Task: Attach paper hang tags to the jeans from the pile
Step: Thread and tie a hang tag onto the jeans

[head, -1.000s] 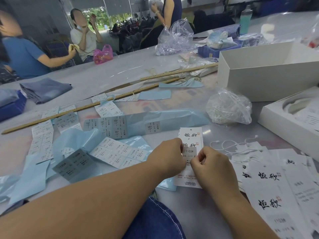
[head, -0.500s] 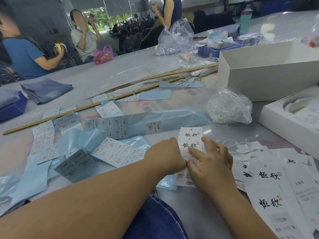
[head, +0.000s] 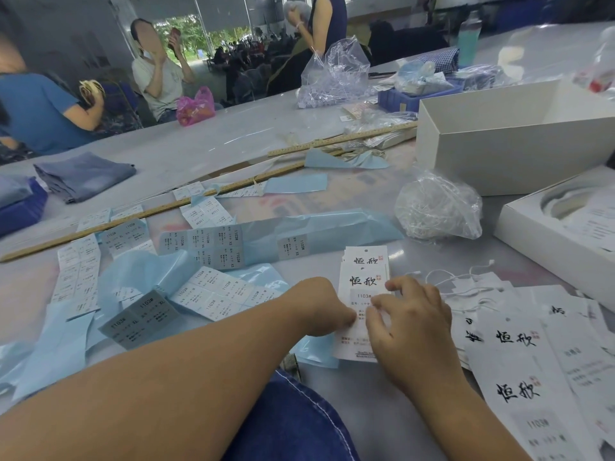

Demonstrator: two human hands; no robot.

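A small stack of white hang tags (head: 364, 277) with black brush lettering lies on the table in front of me. My left hand (head: 319, 307) is curled, and its fingertips hold the top tag's left edge. My right hand (head: 409, 322) rests on the tag's lower half, fingers spread and pressing its face. More hang tags (head: 519, 347) with white strings lie fanned out to the right. Sheets of size stickers (head: 213, 292) on blue backing sit to the left. Blue jeans (head: 293, 424) lie across my lap, and folded jeans (head: 83, 176) sit at the far left.
A clear bag of white strings (head: 436, 207) lies behind the tags. Two open white boxes (head: 499, 151) (head: 545, 237) stand on the right. Wooden rulers (head: 159, 207) cross the table. Other people sit and stand along the far edge.
My right hand has opened from a pinch and slid up over the tag's face, fingers spreading. My left hand stayed at the tag's left edge.
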